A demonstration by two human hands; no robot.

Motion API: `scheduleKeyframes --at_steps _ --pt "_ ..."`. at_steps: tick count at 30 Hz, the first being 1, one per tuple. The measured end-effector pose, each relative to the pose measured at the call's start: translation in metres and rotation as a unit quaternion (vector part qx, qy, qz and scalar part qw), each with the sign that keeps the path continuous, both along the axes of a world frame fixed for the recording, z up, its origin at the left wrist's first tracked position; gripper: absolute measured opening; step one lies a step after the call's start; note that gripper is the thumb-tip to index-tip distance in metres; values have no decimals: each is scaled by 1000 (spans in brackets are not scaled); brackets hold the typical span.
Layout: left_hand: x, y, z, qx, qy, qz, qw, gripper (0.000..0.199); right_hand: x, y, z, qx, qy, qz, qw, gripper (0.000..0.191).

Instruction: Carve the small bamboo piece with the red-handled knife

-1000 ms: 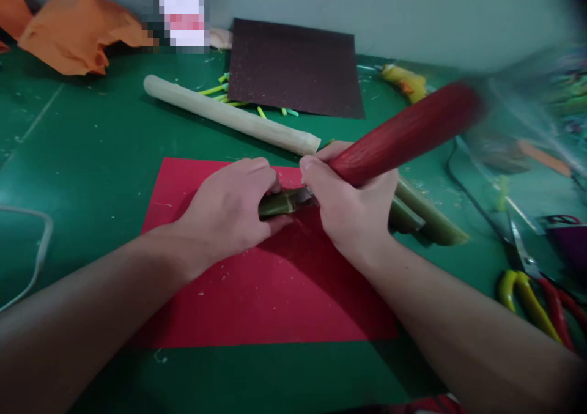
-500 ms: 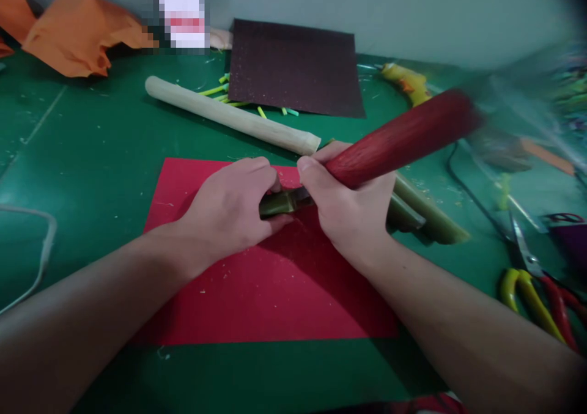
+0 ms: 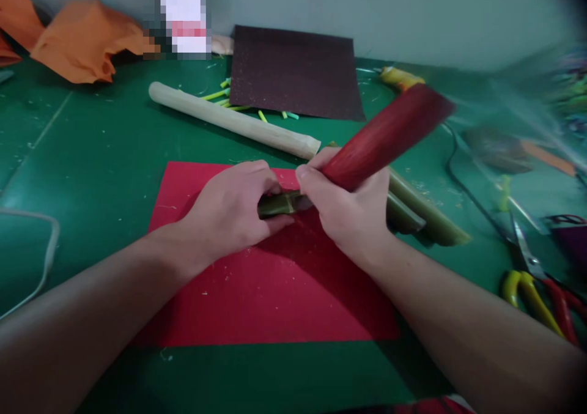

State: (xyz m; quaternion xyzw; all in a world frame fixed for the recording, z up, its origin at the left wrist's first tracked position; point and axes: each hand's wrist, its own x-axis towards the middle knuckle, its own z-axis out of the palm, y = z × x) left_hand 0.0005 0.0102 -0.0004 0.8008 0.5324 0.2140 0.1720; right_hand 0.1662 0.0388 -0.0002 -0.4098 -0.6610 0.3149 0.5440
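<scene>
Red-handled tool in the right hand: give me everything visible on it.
The red-handled tool has a thick, smooth-looking red handle with faint streaks, perhaps painted wood. It tilts up and away to the right from the right hand, its far end blurred. A short greyish part, probably metal, shows past the fingers at the green piece in the left hand, above the red sheet. The grip hides the join; contact with the green piece is too blurred to confirm.
</scene>
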Motion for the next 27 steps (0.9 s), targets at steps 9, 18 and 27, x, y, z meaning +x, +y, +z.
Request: scheduleKeyframes --at_steps 9,18,27 --pt "-3 1 -1 4 -12 -9 1000 28 -1 -2 1 1 -21 -17 1000 27" --pt "-3 1 -1 3 -6 -8 1000 30 -1 -2 -1 24 2 -35 999 27" --pt "-3 1 1 -8 11 -3 1000 28 -1 -2 -2 21 9 -33 999 25"
